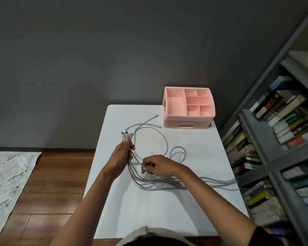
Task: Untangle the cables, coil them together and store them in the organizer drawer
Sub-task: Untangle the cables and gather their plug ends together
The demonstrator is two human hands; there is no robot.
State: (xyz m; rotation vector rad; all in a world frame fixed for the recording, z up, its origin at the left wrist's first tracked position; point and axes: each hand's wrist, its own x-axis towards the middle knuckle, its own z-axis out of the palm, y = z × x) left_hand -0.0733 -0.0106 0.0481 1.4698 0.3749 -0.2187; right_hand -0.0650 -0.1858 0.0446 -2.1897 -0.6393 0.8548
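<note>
Several cables (150, 132) sprawl over the table (185, 210); the left hand (122, 157) grips their plug ends, the right hand (156, 166) pinches one strand. Loops overhanging the edge could snag and retangle before reaching the pink organizer (188, 110).

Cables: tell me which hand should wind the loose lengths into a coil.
Likely the right hand. The left hand grips the bunched plug ends, while the right pinches the cables nearest the slack trailing rightward.

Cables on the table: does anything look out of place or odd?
Mostly fine. The cables run to the right edge of the table and seem to hang over it. The left hand grips their plug ends.
</note>
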